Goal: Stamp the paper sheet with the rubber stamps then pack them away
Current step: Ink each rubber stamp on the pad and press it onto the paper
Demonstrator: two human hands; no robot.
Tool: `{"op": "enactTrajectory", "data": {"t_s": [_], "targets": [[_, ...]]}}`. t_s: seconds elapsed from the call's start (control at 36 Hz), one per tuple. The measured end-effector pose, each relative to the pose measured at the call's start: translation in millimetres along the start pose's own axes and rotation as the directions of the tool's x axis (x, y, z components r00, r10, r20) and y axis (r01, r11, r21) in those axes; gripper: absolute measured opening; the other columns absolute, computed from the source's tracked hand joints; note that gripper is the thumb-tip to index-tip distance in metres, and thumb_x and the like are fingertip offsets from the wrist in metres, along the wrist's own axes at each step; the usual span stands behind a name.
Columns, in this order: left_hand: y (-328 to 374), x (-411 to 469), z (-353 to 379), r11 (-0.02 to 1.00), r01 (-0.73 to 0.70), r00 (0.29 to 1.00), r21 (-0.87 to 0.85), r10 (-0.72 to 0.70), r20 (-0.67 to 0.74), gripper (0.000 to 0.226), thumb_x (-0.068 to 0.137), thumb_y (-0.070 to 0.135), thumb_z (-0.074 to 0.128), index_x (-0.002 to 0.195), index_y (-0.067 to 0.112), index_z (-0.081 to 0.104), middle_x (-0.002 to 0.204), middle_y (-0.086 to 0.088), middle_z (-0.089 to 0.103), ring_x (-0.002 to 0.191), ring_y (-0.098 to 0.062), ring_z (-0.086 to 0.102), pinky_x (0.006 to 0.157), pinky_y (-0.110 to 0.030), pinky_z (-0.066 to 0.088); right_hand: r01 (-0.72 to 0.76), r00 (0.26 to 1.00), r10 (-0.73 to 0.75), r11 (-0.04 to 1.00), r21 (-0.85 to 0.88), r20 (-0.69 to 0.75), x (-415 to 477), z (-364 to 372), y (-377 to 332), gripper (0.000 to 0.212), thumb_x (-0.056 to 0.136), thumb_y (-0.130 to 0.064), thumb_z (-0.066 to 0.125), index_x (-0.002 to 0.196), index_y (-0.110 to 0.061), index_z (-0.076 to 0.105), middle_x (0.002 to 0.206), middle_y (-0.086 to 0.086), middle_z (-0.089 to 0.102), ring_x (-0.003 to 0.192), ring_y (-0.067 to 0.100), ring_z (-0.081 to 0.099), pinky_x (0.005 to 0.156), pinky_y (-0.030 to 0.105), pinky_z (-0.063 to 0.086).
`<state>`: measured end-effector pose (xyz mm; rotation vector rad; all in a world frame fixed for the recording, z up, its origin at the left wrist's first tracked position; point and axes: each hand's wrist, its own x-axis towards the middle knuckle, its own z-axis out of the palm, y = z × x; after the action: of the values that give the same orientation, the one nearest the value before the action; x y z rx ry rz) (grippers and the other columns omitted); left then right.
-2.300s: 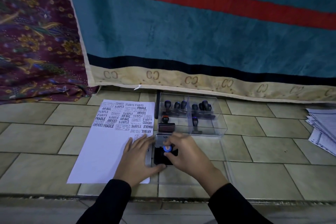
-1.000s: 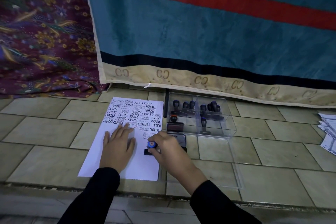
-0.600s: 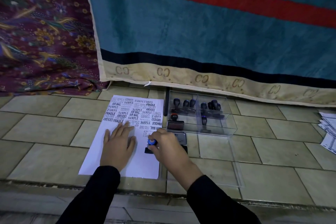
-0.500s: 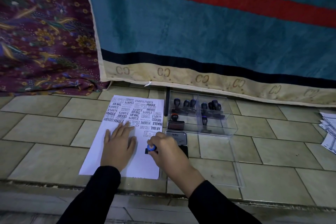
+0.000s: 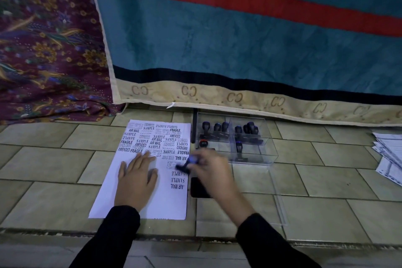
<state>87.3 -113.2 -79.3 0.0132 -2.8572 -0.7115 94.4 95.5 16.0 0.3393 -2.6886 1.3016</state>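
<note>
A white paper sheet [image 5: 113,198] lies on the tiled floor, its upper half covered in black stamped words. My left hand [image 5: 137,178] lies flat on the sheet, fingers spread. My right hand [image 5: 212,172] grips a blue-topped rubber stamp [image 5: 186,164], blurred and tilted just above the sheet's right side beside fresh prints. A black ink pad [image 5: 196,188] lies under my right wrist. A clear plastic box [image 5: 267,148] to the right holds several black stamps [image 5: 217,129]. An orange-topped stamp [image 5: 203,144] stands by the box.
A clear lid [image 5: 280,209] lies flat on the tiles in front of the box. A teal, red-striped mattress [image 5: 239,45] stands behind, with patterned maroon cloth [image 5: 43,50] at the left. A paper stack [image 5: 389,154] lies at the far right. A step edge runs along the front.
My right hand pressed the blue-topped stamp onto the sheet's right side, then lifted it up and away, leaving new prints. My left hand stayed flat on the paper.
</note>
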Motion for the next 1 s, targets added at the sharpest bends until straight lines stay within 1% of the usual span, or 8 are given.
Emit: {"op": "enactTrajectory", "data": {"t_s": [0.08, 0.17, 0.28, 0.39, 0.5, 0.64, 0.75, 1.0], "targets": [[0, -1, 0, 1.000, 0.000, 1.000, 0.005, 0.000, 0.001, 0.049, 0.089, 0.041, 0.029, 0.131, 0.026, 0.049, 0.151, 0.008, 0.036, 0.143, -0.010, 0.023, 0.118, -0.042, 0.004, -0.028, 0.975, 0.042, 0.997, 0.070, -0.219, 13, -42, 3, 0.027, 0.080, -0.006, 0.069, 0.106, -0.013, 0.064, 0.096, -0.001, 0.067, 0.081, 0.009, 0.065, 0.078, 0.023, 0.055], [1, 0, 1, 1.000, 0.006, 1.000, 0.007, -0.006, 0.000, 0.038, 0.096, 0.034, 0.038, 0.131, 0.025, 0.049, 0.151, 0.007, 0.035, 0.143, -0.011, 0.023, 0.119, -0.043, 0.005, -0.111, 0.929, 0.126, 0.992, 0.063, -0.348, 27, -86, 19, 0.030, 0.082, -0.009, 0.068, 0.109, -0.014, 0.057, 0.091, -0.007, 0.062, 0.075, -0.003, 0.059, 0.068, 0.006, 0.051], [2, 0, 0, 1.000, 0.011, 1.000, -0.001, -0.011, -0.010, 0.035, 0.096, 0.027, 0.045, 0.131, 0.024, 0.049, 0.151, 0.007, 0.036, 0.142, -0.011, 0.024, 0.119, -0.043, 0.005, -0.214, 0.889, 0.158, 0.973, -0.085, -0.429, 39, -124, 55, 0.020, 0.082, -0.007, 0.068, 0.100, -0.008, 0.059, 0.083, 0.005, 0.065, 0.057, -0.009, 0.053, 0.051, -0.005, 0.038], [0, 0, 1, 1.000, 0.004, 1.000, 0.012, -0.004, -0.010, 0.035, 0.096, 0.030, 0.041, 0.131, 0.025, 0.049, 0.150, 0.007, 0.037, 0.142, -0.012, 0.025, 0.119, -0.043, 0.006, -0.302, 0.908, 0.208, 0.927, -0.224, -0.365, 44, -134, 88, 0.018, 0.083, -0.006, 0.065, 0.101, -0.006, 0.062, 0.098, 0.011, 0.065, 0.062, 0.009, 0.054, 0.047, 0.003, 0.037], [-1, 0, 2, 1.000, -0.004, 1.000, 0.012, 0.004, -0.012, 0.035, 0.096, 0.030, 0.041, 0.130, 0.025, 0.049, 0.150, 0.007, 0.038, 0.142, -0.012, 0.025, 0.118, -0.044, 0.007, -0.316, 0.941, 0.247, 0.888, -0.335, -0.233, 52, -126, 103, 0.016, 0.081, -0.005, 0.066, 0.097, -0.005, 0.065, 0.100, 0.013, 0.067, 0.071, 0.018, 0.055, 0.067, 0.020, 0.039], [-1, 1, 2, 1.000, -0.001, 1.000, 0.006, 0.001, -0.018, 0.044, 0.091, 0.038, 0.033, 0.129, 0.025, 0.051, 0.149, 0.007, 0.039, 0.141, -0.011, 0.026, 0.118, -0.042, 0.007, -0.332, 0.942, 0.319, 0.845, -0.419, -0.103, 60, -116, 109, 0.018, 0.079, -0.004, 0.065, 0.097, -0.004, 0.064, 0.097, 0.016, 0.067, 0.090, 0.031, 0.061, 0.074, 0.027, 0.042], [-2, 1, 1, 1.000, 0.006, 1.000, 0.001, -0.006, -0.019, 0.047, 0.089, 0.040, 0.031, 0.130, 0.026, 0.050, 0.149, 0.008, 0.039, 0.141, -0.010, 0.026, 0.118, -0.042, 0.006, -0.366, 0.924, 0.378, 0.823, -0.435, -0.061, 63, -111, 110, 0.013, 0.079, -0.003, 0.066, 0.091, -0.008, 0.062, 0.091, 0.011, 0.062, 0.093, 0.030, 0.060, 0.074, 0.025, 0.040], [-2, 0, 3, 1.000, 0.009, 1.000, 0.001, -0.009, -0.016, 0.037, 0.095, 0.034, 0.040, 0.130, 0.027, 0.050, 0.149, 0.010, 0.038, 0.141, -0.009, 0.025, 0.119, -0.041, 0.006, -0.325, 0.915, 0.404, 0.751, -0.575, 0.012, 68, -112, 113, 0.017, 0.083, -0.008, 0.061, 0.099, -0.009, 0.065, 0.105, 0.015, 0.067, 0.097, 0.030, 0.062, 0.084, 0.031, 0.049]]}}
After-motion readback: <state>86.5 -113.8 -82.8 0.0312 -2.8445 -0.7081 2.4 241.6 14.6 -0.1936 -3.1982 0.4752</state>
